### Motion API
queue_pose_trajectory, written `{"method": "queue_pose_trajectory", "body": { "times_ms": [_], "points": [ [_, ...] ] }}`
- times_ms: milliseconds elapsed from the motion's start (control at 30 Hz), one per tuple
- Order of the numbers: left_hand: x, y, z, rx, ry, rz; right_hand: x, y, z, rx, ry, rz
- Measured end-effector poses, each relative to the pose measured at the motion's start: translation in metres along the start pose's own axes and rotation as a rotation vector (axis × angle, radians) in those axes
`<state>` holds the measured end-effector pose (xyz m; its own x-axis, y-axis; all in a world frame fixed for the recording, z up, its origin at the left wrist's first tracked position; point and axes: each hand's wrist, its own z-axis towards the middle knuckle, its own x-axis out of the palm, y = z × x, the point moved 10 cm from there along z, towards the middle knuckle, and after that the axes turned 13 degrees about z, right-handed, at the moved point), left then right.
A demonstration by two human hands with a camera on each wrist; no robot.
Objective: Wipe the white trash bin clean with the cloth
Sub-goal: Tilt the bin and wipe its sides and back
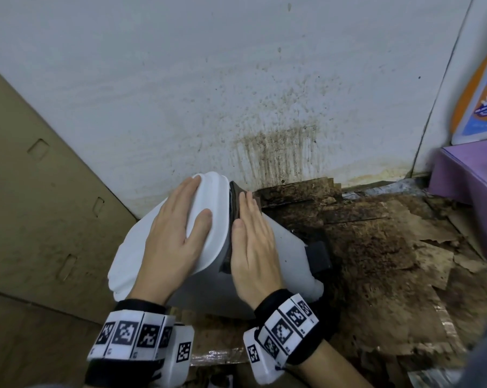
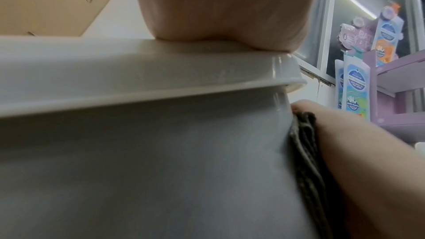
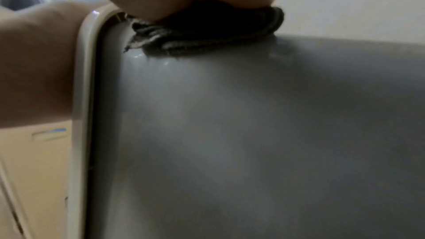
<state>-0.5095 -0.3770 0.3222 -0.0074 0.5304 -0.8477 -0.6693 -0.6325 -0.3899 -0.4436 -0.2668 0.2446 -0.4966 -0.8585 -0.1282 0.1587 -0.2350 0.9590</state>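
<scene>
The white trash bin [image 1: 289, 247] leans tilted to the left, its lid [image 1: 217, 208] closed. My left hand [image 1: 180, 217] lies flat on the lid, fingers straight; the left wrist view shows the palm [image 2: 218, 6] resting on the lid [image 2: 138, 72]. A dark folded cloth [image 1: 234, 203] sits against the bin's side just under the lid rim. My right hand [image 1: 247, 225] presses it there with straight fingers. In the right wrist view the cloth [image 3: 207, 34] is squeezed between my palm and the grey-looking bin wall [image 3: 253, 124].
A stained white wall [image 1: 275, 152] stands behind the bin. Dirty brown cardboard [image 1: 376, 247] covers the floor on the right. A tan cardboard box [image 1: 40, 205] stands on the left. A purple shelf [image 1: 466, 175] with bottles is at far right. The bin's black pedal [image 1: 317, 256] sticks out.
</scene>
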Motion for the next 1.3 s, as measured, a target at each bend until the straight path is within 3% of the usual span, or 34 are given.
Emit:
{"method": "queue_pose_trajectory", "body": {
  "times_ms": [267,500,700,933,1133,1300],
  "points": [
    [0.001,0.003,0.004,-0.006,0.008,-0.018,-0.008,-0.018,0.002,0.036,0.009,0.05],
    [-0.001,0.005,0.006,-0.02,0.001,-0.022,-0.037,-0.087,-0.003,0.225,0.0,0.097],
    [-0.002,0.005,0.007,-0.023,-0.006,-0.027,-0.06,-0.128,-0.014,0.366,-0.102,0.089],
    [-0.004,0.007,0.004,-0.023,-0.009,-0.003,-0.045,-0.094,-0.01,0.348,-0.136,0.083],
    [0.0,0.002,0.003,-0.002,-0.007,0.021,-0.005,-0.018,0.009,0.18,0.018,0.088],
    [-0.003,0.006,0.002,-0.004,-0.018,0.017,0.002,-0.001,0.012,0.049,0.13,0.053]
  ]
}}
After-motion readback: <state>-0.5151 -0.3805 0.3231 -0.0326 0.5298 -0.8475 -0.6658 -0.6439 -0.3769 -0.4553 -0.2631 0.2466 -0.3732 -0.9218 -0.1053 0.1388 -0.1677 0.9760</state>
